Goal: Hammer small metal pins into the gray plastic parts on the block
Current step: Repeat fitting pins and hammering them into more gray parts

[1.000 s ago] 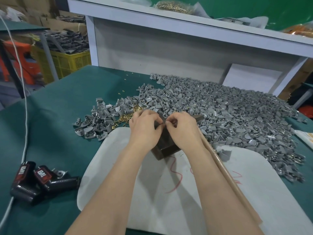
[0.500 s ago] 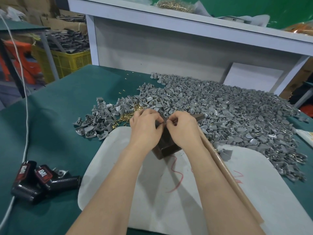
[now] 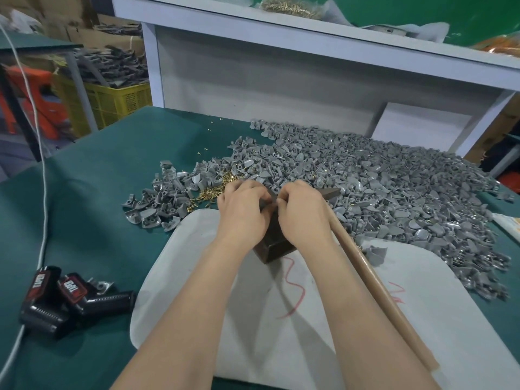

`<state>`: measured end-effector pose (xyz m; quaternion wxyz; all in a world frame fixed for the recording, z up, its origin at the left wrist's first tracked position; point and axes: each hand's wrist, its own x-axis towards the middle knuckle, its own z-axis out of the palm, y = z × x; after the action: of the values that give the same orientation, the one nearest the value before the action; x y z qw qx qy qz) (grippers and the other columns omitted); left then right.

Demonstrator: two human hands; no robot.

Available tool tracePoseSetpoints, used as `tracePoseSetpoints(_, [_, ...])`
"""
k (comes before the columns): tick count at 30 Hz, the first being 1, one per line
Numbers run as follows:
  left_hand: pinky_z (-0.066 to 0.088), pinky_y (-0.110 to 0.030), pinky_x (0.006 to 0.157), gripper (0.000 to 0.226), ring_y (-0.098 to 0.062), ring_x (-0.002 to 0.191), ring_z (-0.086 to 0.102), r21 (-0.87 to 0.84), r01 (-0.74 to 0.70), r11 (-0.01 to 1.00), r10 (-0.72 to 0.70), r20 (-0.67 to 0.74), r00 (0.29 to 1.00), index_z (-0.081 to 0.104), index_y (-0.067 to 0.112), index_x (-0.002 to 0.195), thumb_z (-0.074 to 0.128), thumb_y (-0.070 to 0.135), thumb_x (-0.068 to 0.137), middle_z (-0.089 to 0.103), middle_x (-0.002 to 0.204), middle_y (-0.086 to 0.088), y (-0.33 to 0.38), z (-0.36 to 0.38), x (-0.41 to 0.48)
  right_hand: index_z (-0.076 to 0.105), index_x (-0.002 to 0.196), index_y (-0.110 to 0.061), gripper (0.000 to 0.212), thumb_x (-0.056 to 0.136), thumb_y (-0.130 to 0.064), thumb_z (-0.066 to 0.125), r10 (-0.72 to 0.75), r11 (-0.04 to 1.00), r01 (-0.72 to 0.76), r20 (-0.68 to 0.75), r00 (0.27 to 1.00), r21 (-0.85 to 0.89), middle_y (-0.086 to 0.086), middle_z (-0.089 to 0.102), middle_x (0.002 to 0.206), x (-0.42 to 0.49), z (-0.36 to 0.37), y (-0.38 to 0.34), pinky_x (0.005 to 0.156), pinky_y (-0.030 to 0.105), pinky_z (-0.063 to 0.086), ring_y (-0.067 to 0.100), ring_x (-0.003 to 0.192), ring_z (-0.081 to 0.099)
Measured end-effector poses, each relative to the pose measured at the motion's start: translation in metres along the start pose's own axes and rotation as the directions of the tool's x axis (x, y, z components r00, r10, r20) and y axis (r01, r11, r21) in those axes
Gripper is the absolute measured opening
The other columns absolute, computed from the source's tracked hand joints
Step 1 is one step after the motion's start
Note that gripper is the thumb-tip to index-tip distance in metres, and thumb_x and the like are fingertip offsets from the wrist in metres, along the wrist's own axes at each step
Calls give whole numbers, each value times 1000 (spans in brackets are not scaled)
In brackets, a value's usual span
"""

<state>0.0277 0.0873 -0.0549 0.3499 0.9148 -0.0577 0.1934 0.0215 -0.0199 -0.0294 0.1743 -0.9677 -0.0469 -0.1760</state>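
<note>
Left hand (image 3: 242,211) and right hand (image 3: 305,213) curled atop the dark block (image 3: 274,247) on the white mat (image 3: 439,311), tips meeting, cannot tell what they pinch, gray plastic parts (image 3: 380,187) heaped behind, brass pins (image 3: 212,191) left, wooden handle (image 3: 374,280) beside right wrist

Two bare arms show, coming in from the bottom edge. The left forearm (image 3: 194,311) sits at about 7 o'clock and the right forearm (image 3: 351,319) at about 5 o'clock. Both are long, smooth and slim, wider near the elbow. The left hand (image 3: 242,212) and right hand (image 3: 305,218), near the middle, are bare too. Only their backs and knuckles show.
</note>
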Motion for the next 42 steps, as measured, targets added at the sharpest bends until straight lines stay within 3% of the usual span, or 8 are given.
tracePoseSetpoints(10, [13, -25, 79, 10, -22, 120, 33, -29, -4, 1000, 4, -16, 1000, 70, 21, 91, 61, 21, 88, 61, 116, 10, 0, 1, -1, 63, 95, -15, 12, 94, -17, 51, 96, 992, -103, 103, 990, 68, 6, 57, 110, 2, -10, -2, 84, 30, 39, 25, 104, 53])
tracePoseSetpoints(18, [19, -31, 88, 11, -22, 120, 34, -12, -13, 1000, 13, -30, 999, 69, 20, 91, 59, 18, 88, 61, 116, 9, 0, 1, -2, 63, 91, -12, 10, 93, -15, 53, 120, 979, -126, 42, 992, 160, 4, 57, 104, -4, -4, 0, 84, 30, 38, 23, 97, 54])
tracePoseSetpoints(23, [22, -32, 91, 7, -22, 120, 34, 2, 6, 1000, -6, 0, 1000, 69, 23, 89, 63, 25, 87, 59, 116, 11, 0, 0, -2, 67, 105, -17, 17, 93, -20, 55, 142, 964, -148, 43, 989, 220, 0, 60, 110, -3, -13, 11, 88, 25, 41, 16, 97, 57])
tracePoseSetpoints(26, [22, -34, 95, 8, -22, 120, 33, -13, 18, 1000, -18, 24, 1000, 69, 23, 90, 63, 28, 88, 58, 117, 11, 0, 0, -1, 61, 115, -20, 26, 92, -31, 56, 293, 954, -292, -2, 956, 69, 4, 60, 112, -3, -27, 38, 91, 37, 48, 22, 98, 59])
tracePoseSetpoints(30, [25, -37, 97, 8, -21, 120, 34, -1, 16, 1000, -15, 37, 999, 68, 22, 90, 62, 28, 89, 58, 117, 9, 1, -1, -2, 59, 101, -11, 26, 90, -34, 59, 469, 883, -455, 230, 853, -116, 6, 63, 93, -9, -29, 57, 71, 32, 46, 25, 83, 59])
tracePoseSetpoints(35, [25, -35, 95, 7, -20, 118, 35, -2, 24, 1000, -24, 43, 999, 67, 23, 90, 63, 28, 88, 57, 118, 9, 1, -2, -1, 52, 104, -7, 18, 93, -21, 55, 427, 896, -443, 235, 873, 18, 6, 59, 86, -10, -31, 56, 61, 29, 43, 21, 74, 58])
tracePoseSetpoints(39, [25, -34, 95, 7, -20, 118, 36, 3, 37, 999, -37, 34, 999, 67, 23, 89, 63, 28, 87, 57, 119, 8, 0, -2, 0, 47, 111, -18, 23, 92, -26, 55, 318, 918, -338, 121, 940, 206, 3, 60, 100, -14, -44, 49, 77, 44, 52, 25, 86, 62])
tracePoseSetpoints(42, [25, -33, 92, 4, -21, 116, 37, 8, 46, 999, -46, 24, 999, 66, 23, 88, 64, 27, 86, 58, 117, 7, 0, -2, 0, 54, 125, -29, 32, 92, -29, 56, 208, 952, -207, 21, 978, 225, -2, 63, 105, -17, -52, 40, 79, 35, 50, 18, 88, 60])
